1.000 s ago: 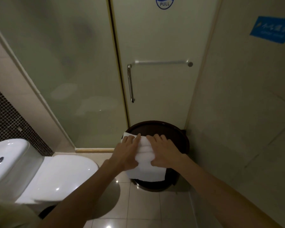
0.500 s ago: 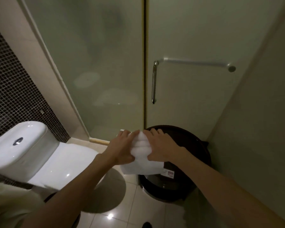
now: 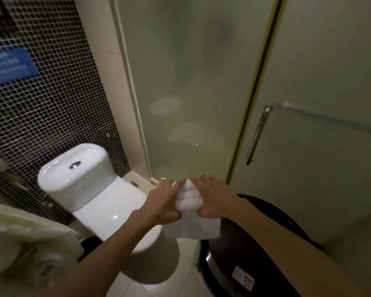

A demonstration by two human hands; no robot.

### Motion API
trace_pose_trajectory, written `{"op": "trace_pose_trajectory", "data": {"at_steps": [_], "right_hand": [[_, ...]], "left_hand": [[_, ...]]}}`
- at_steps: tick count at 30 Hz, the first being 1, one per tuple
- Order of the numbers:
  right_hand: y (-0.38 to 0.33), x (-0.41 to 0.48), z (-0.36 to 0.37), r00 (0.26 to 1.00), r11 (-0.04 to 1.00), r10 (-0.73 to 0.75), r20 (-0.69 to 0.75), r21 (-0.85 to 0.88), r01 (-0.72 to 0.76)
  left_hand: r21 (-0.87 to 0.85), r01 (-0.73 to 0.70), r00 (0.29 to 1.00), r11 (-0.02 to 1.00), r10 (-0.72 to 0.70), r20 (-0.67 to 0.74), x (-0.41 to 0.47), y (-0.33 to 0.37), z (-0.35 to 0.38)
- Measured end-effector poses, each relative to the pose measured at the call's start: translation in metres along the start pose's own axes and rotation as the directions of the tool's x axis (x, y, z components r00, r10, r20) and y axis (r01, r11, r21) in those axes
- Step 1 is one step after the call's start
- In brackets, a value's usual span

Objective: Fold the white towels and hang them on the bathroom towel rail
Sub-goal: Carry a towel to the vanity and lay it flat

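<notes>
A folded white towel [image 3: 191, 213] hangs in the air between my hands, bunched at the top with its lower part flat. My left hand [image 3: 163, 202] grips its left side and my right hand [image 3: 214, 199] grips its right side. The towel is held above the gap between the toilet and the dark bin. A metal towel rail [image 3: 330, 120] runs across the frosted glass door at the right, above and to the right of my hands. It is bare.
A white toilet [image 3: 90, 185] stands at the left. A dark round bin [image 3: 255, 254] sits below my right arm. A vertical door handle [image 3: 257, 133] is on the glass door. Toilet paper rolls [image 3: 45, 266] sit at the lower left.
The towel has come up off the bin and moved left with both hands holding it. My view has swung left, so the rail now sits at the far right.
</notes>
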State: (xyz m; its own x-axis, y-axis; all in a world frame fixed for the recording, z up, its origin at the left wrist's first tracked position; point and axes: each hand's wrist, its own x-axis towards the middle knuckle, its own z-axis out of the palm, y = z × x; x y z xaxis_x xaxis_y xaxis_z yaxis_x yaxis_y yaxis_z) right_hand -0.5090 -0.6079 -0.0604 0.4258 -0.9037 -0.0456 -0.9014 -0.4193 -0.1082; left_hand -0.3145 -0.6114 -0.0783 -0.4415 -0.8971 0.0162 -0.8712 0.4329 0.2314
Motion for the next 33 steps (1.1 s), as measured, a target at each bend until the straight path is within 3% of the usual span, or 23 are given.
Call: {"op": "trace_pose_trajectory", "data": {"at_steps": [7, 15, 19, 24, 33], "right_hand": [[-0.009, 0.056, 0.015, 0.962, 0.962, -0.272, 0.032, 0.011, 0.272], [-0.068, 0.096, 0.027, 0.763, 0.771, -0.634, 0.122, 0.022, 0.637], [-0.125, 0.091, 0.038, 0.613, 0.628, -0.772, 0.168, 0.054, 0.776], [-0.205, 0.057, 0.06, 0.374, 0.413, -0.898, 0.232, 0.153, 0.898], [-0.368, -0.064, 0.075, -0.113, -0.057, -0.949, 0.294, 0.191, 0.98]], "left_hand": [[0.009, 0.292, 0.956, 0.956, -0.291, -0.032, -0.016, -0.022, 0.005], [-0.073, 0.637, 0.761, 0.768, -0.641, -0.098, -0.091, -0.027, 0.011], [-0.107, 0.794, 0.591, 0.598, -0.802, -0.088, -0.152, -0.024, 0.015], [-0.221, 0.906, 0.356, 0.362, -0.932, -0.067, -0.249, 0.002, 0.027], [-0.276, 0.95, -0.171, -0.144, -0.982, -0.077, -0.417, 0.087, 0.055]]}}
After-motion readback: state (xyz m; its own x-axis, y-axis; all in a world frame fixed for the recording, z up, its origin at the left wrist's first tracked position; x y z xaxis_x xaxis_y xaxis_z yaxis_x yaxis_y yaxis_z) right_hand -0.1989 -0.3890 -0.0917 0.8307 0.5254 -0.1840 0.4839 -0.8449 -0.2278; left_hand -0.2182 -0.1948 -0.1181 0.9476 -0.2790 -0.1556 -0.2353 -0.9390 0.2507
